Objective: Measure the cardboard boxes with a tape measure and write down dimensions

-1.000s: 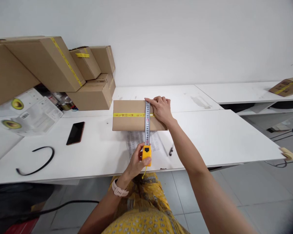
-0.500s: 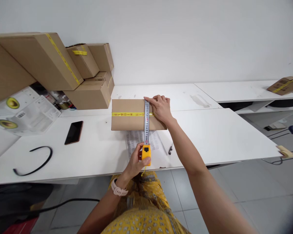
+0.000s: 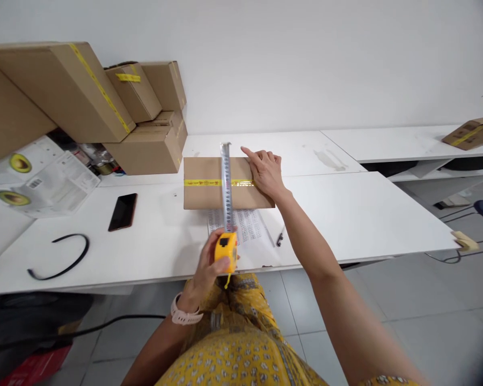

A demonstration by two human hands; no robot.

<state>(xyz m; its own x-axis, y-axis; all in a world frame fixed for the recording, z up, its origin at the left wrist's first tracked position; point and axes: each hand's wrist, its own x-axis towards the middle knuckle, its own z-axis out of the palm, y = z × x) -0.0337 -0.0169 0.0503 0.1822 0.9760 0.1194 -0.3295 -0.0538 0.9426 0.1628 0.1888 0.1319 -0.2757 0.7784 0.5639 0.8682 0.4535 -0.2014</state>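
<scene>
A brown cardboard box (image 3: 203,198) with yellow printed tape along its top lies on the white table. My left hand (image 3: 209,260) is closed around a yellow tape measure (image 3: 225,251) in front of the box. Its silver blade (image 3: 226,187) extends away from me over the box top, and the hooked tip passes beyond the far edge. My right hand (image 3: 268,172) rests on the right end of the box, index finger stretched out, the others bent, with nothing held. A printed sheet (image 3: 249,230) lies partly under the box, and a dark pen-like item (image 3: 280,239) is beside it.
Stacked cardboard boxes (image 3: 145,155) stand at the back left by a white carton with avocado pictures (image 3: 56,182). On the table's left lie a phone (image 3: 123,212) and a black curved band (image 3: 74,260). Another box (image 3: 469,134) sits far right.
The tape measure has moved left and its blade tip has come away from my right index finger. My right hand stays on the box, the finger now free of the blade.
</scene>
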